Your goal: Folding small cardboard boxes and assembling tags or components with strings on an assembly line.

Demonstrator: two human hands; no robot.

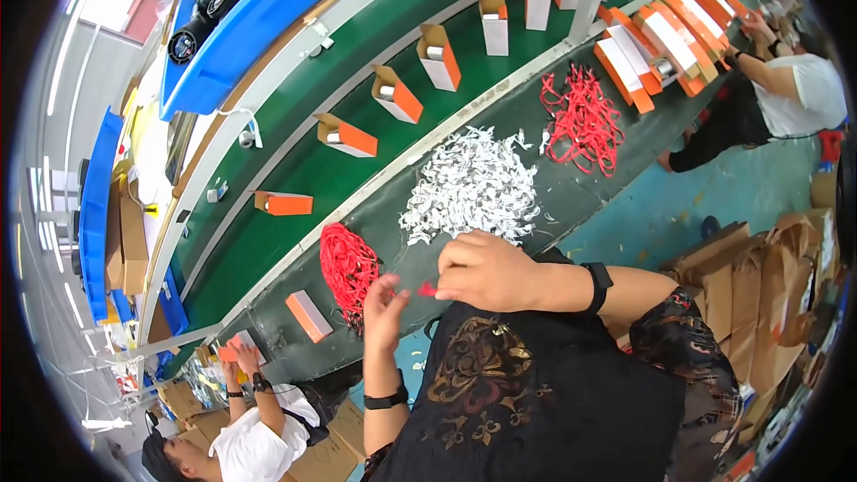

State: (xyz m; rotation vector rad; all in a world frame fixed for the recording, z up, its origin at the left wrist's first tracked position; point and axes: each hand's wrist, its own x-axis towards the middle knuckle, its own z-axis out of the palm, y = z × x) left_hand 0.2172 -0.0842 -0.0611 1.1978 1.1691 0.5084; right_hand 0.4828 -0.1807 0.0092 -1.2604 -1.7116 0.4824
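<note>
Near my body, my right hand (486, 272) is closed with thumb and fingertips pinched on a short bit of red strap (428, 289). Facing it, a small gap away, my left hand (384, 311) is raised with thumb and fingers apart, and I see nothing in it. A bundle of red straps (346, 266) lies on the dark bench just beyond my left hand. Beyond my right hand spreads a heap of small white pieces (473, 183), too fine to name. A second tangle of red straps (585, 120) lies farther right.
Open orange-and-white boxes (397, 98) stand in a row on the green conveyor (295, 165). A closed box (309, 316) lies left on the bench (290, 353). Co-workers handle boxes at left (263, 437) and far right (794, 94). Cardboard (750, 295) is stacked at right.
</note>
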